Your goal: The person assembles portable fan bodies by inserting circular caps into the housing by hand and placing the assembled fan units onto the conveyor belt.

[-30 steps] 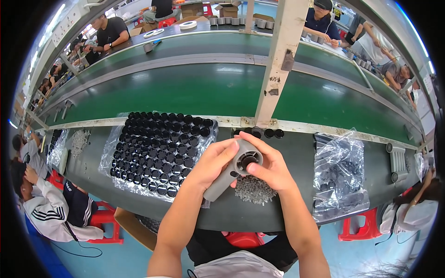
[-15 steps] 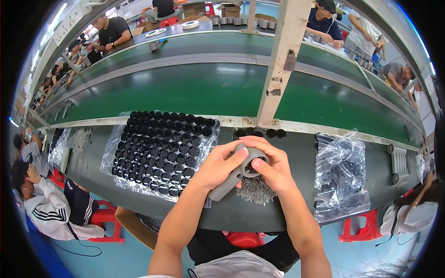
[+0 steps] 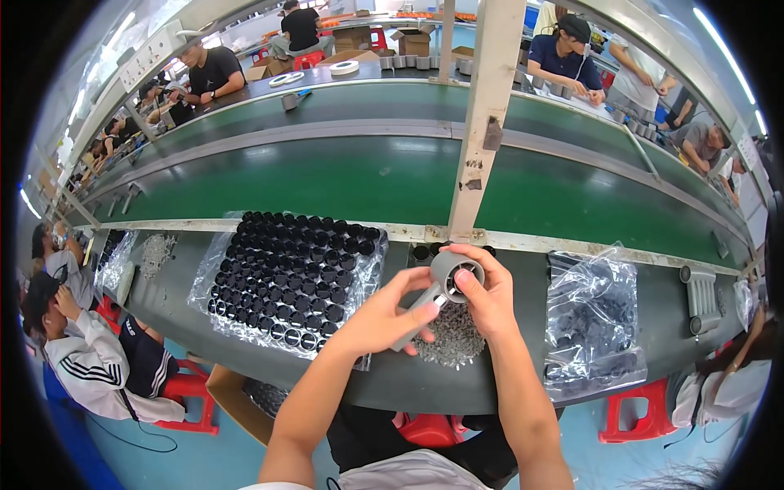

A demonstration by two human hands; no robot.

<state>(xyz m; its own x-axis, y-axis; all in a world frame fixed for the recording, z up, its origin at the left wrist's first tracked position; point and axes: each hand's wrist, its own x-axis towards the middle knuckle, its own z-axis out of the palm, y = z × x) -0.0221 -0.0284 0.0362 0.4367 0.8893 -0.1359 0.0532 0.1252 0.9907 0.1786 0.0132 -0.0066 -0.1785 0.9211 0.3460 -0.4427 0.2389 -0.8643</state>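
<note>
A grey plastic hair dryer housing (image 3: 443,266), with a round head and a straight handle, is held up above the bench between both hands. My right hand (image 3: 492,300) wraps the head, its thumb pressed at the ring opening. Lower on the left, my left hand (image 3: 382,320) grips the handle with thumb and fingers. Something shiny shows where handle meets head; I cannot make out what it is. Just beneath lies a heap of small translucent grey pieces (image 3: 451,343), partly hidden by the hands.
Rows of black round caps (image 3: 282,273) lie on plastic sheeting at left. A clear bag of dark parts (image 3: 592,318) is at right, beside joined grey tubes (image 3: 702,298). Behind stand a metal post (image 3: 482,122) and a green conveyor (image 3: 327,167). Other people sit around.
My left hand has moved off the head, down to the handle. The housing has turned slightly, and the shiny spot at its joint now shows. My right thumb remains at the ring opening.
</note>
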